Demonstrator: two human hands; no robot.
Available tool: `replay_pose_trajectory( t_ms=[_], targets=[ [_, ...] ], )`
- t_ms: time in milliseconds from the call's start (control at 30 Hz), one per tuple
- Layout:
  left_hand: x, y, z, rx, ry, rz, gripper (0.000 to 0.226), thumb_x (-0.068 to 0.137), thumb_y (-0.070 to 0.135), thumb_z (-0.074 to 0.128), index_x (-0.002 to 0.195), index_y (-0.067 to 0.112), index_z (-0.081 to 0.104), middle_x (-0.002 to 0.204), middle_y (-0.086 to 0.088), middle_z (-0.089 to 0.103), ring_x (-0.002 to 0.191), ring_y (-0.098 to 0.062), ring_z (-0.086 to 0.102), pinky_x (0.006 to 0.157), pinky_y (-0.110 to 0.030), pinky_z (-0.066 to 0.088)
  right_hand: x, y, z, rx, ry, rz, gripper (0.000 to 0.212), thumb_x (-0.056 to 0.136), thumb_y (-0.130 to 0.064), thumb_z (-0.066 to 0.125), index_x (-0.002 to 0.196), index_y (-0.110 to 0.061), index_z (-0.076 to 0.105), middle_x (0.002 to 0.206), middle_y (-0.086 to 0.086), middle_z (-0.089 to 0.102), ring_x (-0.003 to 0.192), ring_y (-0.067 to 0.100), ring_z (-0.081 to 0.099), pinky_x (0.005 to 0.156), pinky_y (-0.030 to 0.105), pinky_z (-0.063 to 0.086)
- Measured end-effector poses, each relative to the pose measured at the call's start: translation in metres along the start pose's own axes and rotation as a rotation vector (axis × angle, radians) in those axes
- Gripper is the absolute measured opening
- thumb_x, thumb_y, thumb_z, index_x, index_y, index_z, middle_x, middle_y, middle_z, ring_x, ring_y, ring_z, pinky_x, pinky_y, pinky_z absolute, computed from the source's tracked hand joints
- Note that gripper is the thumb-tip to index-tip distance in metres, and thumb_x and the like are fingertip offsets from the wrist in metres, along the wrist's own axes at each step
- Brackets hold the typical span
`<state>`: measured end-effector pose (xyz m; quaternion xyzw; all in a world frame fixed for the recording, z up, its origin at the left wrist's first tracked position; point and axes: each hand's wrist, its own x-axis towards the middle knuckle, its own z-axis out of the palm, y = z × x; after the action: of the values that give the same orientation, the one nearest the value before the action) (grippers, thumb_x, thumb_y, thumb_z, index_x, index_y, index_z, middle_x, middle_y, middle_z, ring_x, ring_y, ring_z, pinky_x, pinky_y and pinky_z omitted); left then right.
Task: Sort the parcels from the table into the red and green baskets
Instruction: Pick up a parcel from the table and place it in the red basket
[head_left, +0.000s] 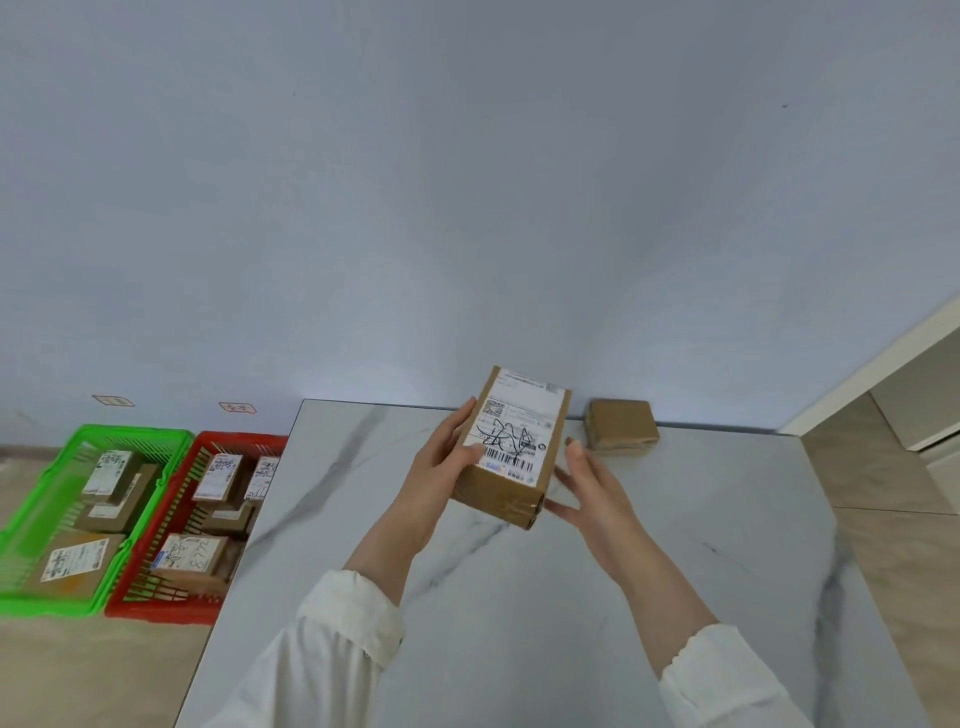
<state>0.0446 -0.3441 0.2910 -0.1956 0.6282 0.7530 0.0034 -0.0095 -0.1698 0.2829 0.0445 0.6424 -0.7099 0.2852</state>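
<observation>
Held parcel: we see a brown cardboard box (511, 447), oblong and taped at its near end, lifted off the table (675, 571) between the two hands.
Its label: one white shipping sticker covers the top face; we make out a square code, a barcode and a black handwritten scrawl, but the print is too small for us to read.
Left hand: the left hand (441, 467) grips the box's left side, thumb lying on the sticker, fingers wrapped along the edge.
Right hand: the right hand (587, 483) is spread with straight fingers just beside the box's right side; we cannot tell whether it touches.
Second parcel: beyond the right hand's fingertips, one smaller, squarish brown box (621, 426) lies on the table by the wall, no sticker showing.
Table: white stone-look top with grey veins, smooth.
Green basket: far left of the grip, on the floor, a plastic lattice basket (130, 431); we count three stickered boxes inside.
Red basket: between the green one and the table, a matching red basket (239, 436); we count four boxes, partly hidden by the table edge, the nearest bearing handwritten digits that look like 8772.
Wall signs: two small signs (112, 400), one above each basket, unreadable.
Sleeves: two, white, with gathered cuffs (353, 608).
</observation>
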Motion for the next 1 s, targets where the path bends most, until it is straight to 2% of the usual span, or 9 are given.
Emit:
replay_pose_trajectory(
  t_ms=[67,133,233,400,533,700,800,867,1000],
  targets=[
    [-0.006,0.005,-0.007,0.049,-0.096,0.009,0.054,0.072,0.023,0.058,0.120,0.047,0.055,0.122,0.013,0.064,0.115,-0.015,0.058,0.104,-0.039,0.042,0.002,-0.009,-0.006,-0.040,0.092,-0.005,0.081,0.071,-0.057,0.053,0.142,-0.023,0.033,0.145,-0.003,0.039,0.131,0.018,0.040,0.098,0.045,0.045],
    [-0.011,0.011,-0.015,0.082,-0.206,-0.004,0.057,0.064,0.025,0.063,0.117,0.046,0.059,0.122,0.011,0.064,0.115,-0.016,0.059,0.102,-0.037,0.043,0.005,-0.019,-0.016,-0.102,0.090,-0.011,0.068,0.075,-0.059,0.052,0.135,-0.027,0.042,0.140,-0.002,0.047,0.128,0.017,0.044,0.098,0.043,0.045],
    [-0.014,0.019,-0.023,0.130,-0.337,-0.049,0.060,0.058,0.030,0.063,0.116,0.044,0.061,0.120,0.006,0.066,0.108,-0.016,0.062,0.094,-0.031,0.047,0.006,-0.027,-0.026,-0.221,-0.008,0.054,0.042,0.087,-0.052,0.050,0.119,-0.027,0.059,0.120,0.001,0.065,0.118,0.023,0.056,0.094,0.040,0.048],
    [-0.017,0.022,-0.023,0.166,-0.457,-0.114,0.058,0.060,0.031,0.062,0.118,0.039,0.060,0.118,0.003,0.067,0.100,-0.013,0.065,0.078,-0.021,0.050,-0.007,-0.025,-0.026,-0.265,-0.235,0.202,0.038,0.094,-0.048,0.042,0.117,-0.025,0.062,0.109,0.002,0.072,0.103,0.021,0.066,0.090,0.038,0.051],
    [-0.019,0.016,-0.023,0.161,-0.349,-0.088,0.052,0.062,0.033,0.062,0.115,0.036,0.063,0.116,-0.001,0.068,0.103,-0.017,0.064,0.088,-0.028,0.050,-0.011,-0.018,-0.024,-0.173,-0.176,0.194,0.037,0.094,-0.042,0.044,0.120,-0.019,0.060,0.110,0.006,0.071,0.099,0.022,0.065,0.085,0.035,0.049],
    [-0.017,0.006,-0.022,0.086,-0.092,-0.045,0.034,0.086,0.018,0.063,0.115,0.036,0.059,0.123,0.001,0.062,0.119,-0.022,0.055,0.102,-0.034,0.043,-0.009,-0.008,-0.021,-0.071,-0.070,0.148,0.040,0.093,-0.039,0.049,0.128,-0.020,0.053,0.118,0.006,0.067,0.109,0.023,0.062,0.085,0.037,0.050],
    [-0.020,0.001,-0.017,0.022,0.061,-0.060,0.063,0.080,0.037,0.067,0.136,0.039,0.038,0.138,0.005,0.043,0.131,-0.014,0.039,0.107,-0.041,0.035,-0.009,-0.005,-0.018,0.012,0.000,0.098,0.038,0.095,-0.037,0.047,0.132,-0.028,0.048,0.117,-0.001,0.067,0.107,0.018,0.062,0.090,0.043,0.050],
    [-0.024,-0.005,-0.013,-0.060,0.149,-0.097,0.083,0.076,0.050,0.068,0.144,0.037,0.022,0.146,0.003,0.032,0.136,-0.017,0.031,0.109,-0.046,0.032,-0.010,-0.005,-0.013,0.075,0.044,0.062,0.036,0.096,-0.034,0.046,0.132,-0.032,0.047,0.115,-0.002,0.066,0.099,0.016,0.062,0.081,0.040,0.052],
    [-0.031,-0.019,0.009,-0.176,0.110,-0.242,0.098,0.071,0.056,0.064,0.147,0.039,0.006,0.152,-0.002,0.027,0.137,-0.025,0.031,0.106,-0.052,0.035,-0.013,-0.001,0.002,0.174,0.119,0.022,0.041,0.095,-0.031,0.049,0.135,-0.032,0.040,0.122,0.005,0.061,0.102,0.022,0.059,0.077,0.040,0.051]
  ],
)
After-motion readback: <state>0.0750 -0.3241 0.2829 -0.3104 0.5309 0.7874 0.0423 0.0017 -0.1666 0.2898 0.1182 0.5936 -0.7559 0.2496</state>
